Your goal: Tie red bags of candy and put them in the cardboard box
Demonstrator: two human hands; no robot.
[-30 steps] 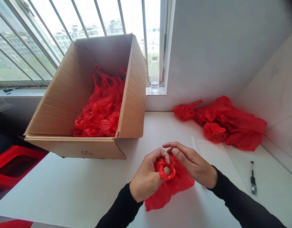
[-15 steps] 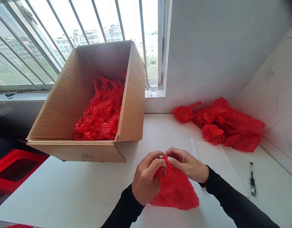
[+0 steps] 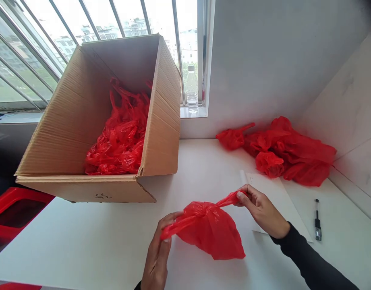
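Observation:
A red plastic bag [image 3: 217, 233] hangs between my hands low over the white table, its top gathered in a knot with two handle ends pulled apart. My left hand [image 3: 159, 251] is closed on the left end. On the right, my right hand [image 3: 262, 209] pinches the other end between thumb and fingers. What the bag contains, if anything, is hidden by the red plastic.
A cardboard box [image 3: 161, 133] on the left holds many red plastic bags [image 3: 121, 137]. More red bags [image 3: 294, 153] lie against the wall. White paper [image 3: 282, 201] and a pen [image 3: 317, 221] are at right; a water bottle [image 3: 192, 88] stands on the sill.
My hands have moved apart from close together at the bag's top, stretching its two ends left and right. A knot now shows in the middle. The view has shifted slightly.

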